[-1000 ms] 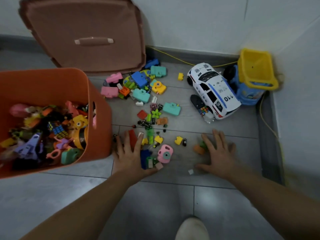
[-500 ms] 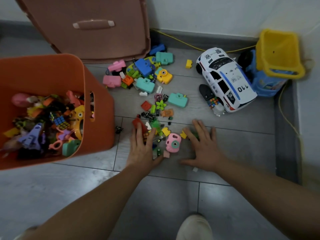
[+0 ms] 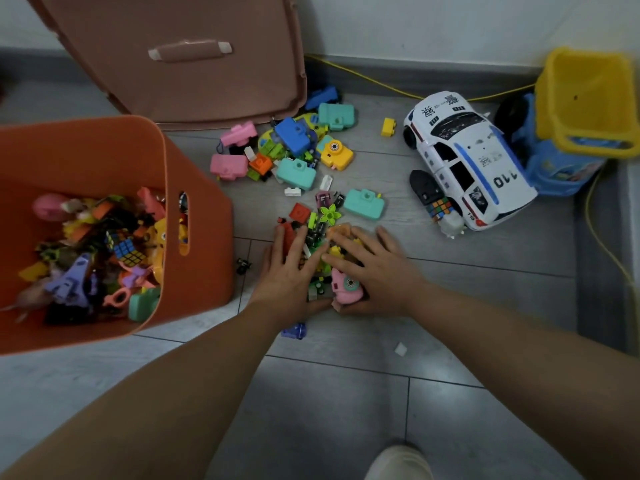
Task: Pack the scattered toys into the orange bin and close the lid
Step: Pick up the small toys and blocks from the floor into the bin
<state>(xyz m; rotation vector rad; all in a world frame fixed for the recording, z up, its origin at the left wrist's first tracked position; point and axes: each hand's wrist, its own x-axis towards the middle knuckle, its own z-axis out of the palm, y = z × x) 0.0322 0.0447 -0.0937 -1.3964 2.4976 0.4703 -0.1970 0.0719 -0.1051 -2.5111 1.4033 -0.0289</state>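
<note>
A: Moved: left hand (image 3: 287,271) and right hand (image 3: 379,271) now closer together; heap (image 3: 319,235) gathered between them; fingers fairly straight, spread over it, nothing clenched.
B: Method: scoop from beneath, palms joined; lift over the wall of bin (image 3: 201,237), just left, part-filled.
A: Outstanding: cameras (image 3: 364,204), car (image 3: 467,161), truck (image 3: 568,171); lid (image 3: 194,81) leaning on wall.

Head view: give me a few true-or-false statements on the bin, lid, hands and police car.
1. The orange bin already holds toys. True.
2. The lid is closed on the bin. False: the lid leans against the wall, off the bin.
3. The left hand and right hand rest on the small toy pile. True.
4. The police car is in the bin. False: the police car sits on the floor by the dump truck.
</note>
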